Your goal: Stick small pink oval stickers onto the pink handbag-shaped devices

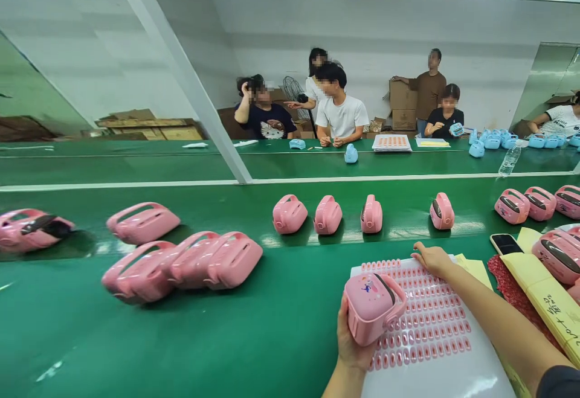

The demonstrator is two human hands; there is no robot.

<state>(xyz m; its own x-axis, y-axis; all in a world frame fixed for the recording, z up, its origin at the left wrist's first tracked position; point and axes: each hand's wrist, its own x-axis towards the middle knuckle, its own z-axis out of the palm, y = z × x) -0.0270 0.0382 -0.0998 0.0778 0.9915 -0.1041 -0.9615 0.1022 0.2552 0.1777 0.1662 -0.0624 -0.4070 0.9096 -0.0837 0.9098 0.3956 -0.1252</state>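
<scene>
My left hand (pixel 356 346) holds a glossy pink box-shaped device (pixel 369 307) with a carry handle, tilted so that its printed face and dark panel show. Under and behind it lies a white sheet of stickers (pixel 435 316), with rows of small pink oval stickers. At the upper edge of that sheet is my right hand (pixel 432 260), its fingers bent and close together. Whatever is between those fingertips is too small to make out.
Several pink devices (pixel 233 259) stand in a group at left; more pink devices (pixel 328 214) are spaced along the green bench (pixel 281 343). At right lie a phone (pixel 505 243) and yellow paper (pixel 544 301). Co-workers (pixel 342 111) sit opposite, near blue devices (pixel 492 139) and a bottle (pixel 510 159).
</scene>
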